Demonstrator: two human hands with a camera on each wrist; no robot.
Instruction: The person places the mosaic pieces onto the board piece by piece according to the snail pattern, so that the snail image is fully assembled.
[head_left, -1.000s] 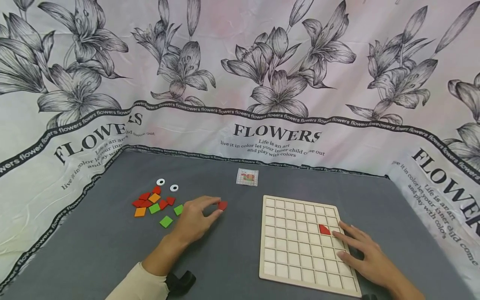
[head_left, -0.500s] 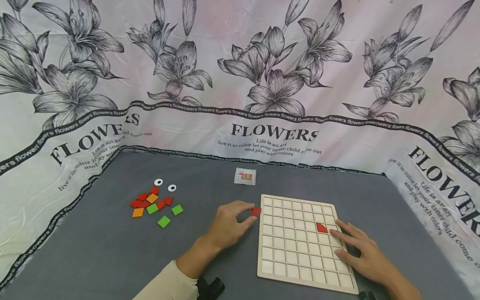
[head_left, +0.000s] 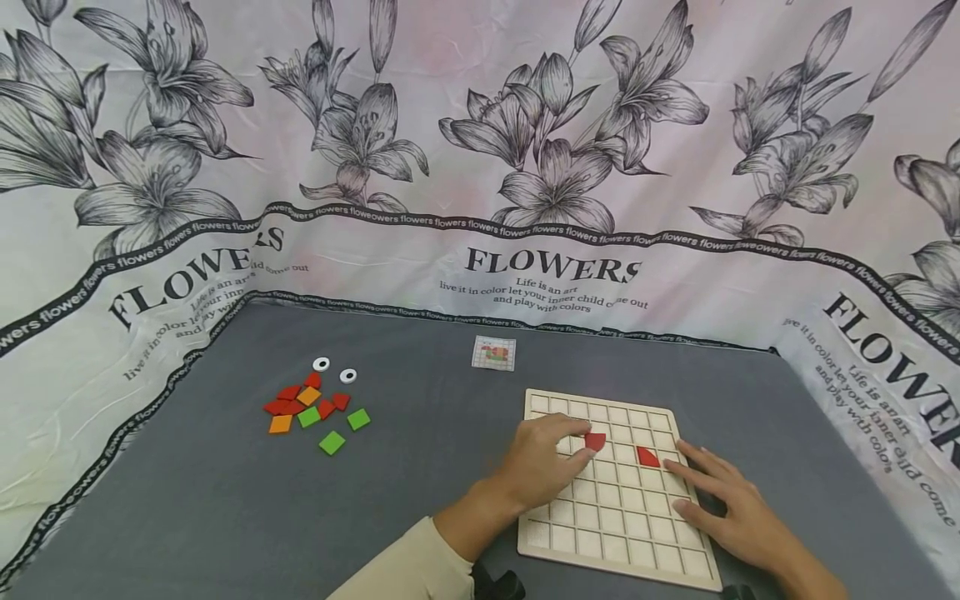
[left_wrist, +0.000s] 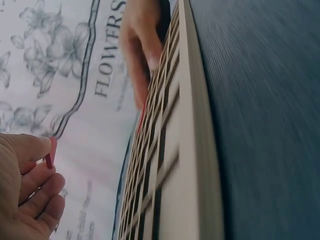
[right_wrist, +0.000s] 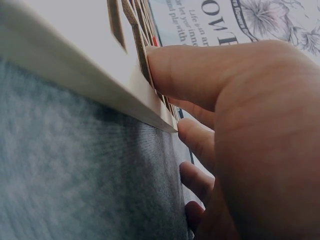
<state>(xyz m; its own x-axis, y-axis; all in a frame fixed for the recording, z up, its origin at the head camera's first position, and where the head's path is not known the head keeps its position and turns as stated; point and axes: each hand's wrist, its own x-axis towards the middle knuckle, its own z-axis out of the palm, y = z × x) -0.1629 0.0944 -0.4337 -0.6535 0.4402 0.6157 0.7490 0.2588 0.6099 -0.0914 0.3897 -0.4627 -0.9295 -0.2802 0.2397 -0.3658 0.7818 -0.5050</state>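
Between thumb and fingertips, my left hand (head_left: 542, 463) pinches a small red tile (head_left: 595, 442) over the upper part of the wooden grid board (head_left: 546, 543). The left wrist view shows this red tile (left_wrist: 52, 152) edge-on, apart from the board. Another red tile (head_left: 647, 457) with one curved side lies in a cell farther right. My right hand (head_left: 738, 512) rests on the board's right edge, its fingers fairly straight and near that placed tile. In the right wrist view the thumb (right_wrist: 185, 72) lies on the board's rim and other fingers reach past its side.
Left on the grey table lies a loose group of red tiles (head_left: 288, 400), orange tiles (head_left: 281, 424) and green tiles (head_left: 332, 442). Two white rings with dark centres (head_left: 348, 376) lie behind them. A small printed picture card (head_left: 493, 353) lies beyond the board. Patterned cloth (head_left: 555, 283) hangs behind.
My left hand has carried the red tile rightward from beside the loose tiles to above the board. The right hand stays at the board's edge.
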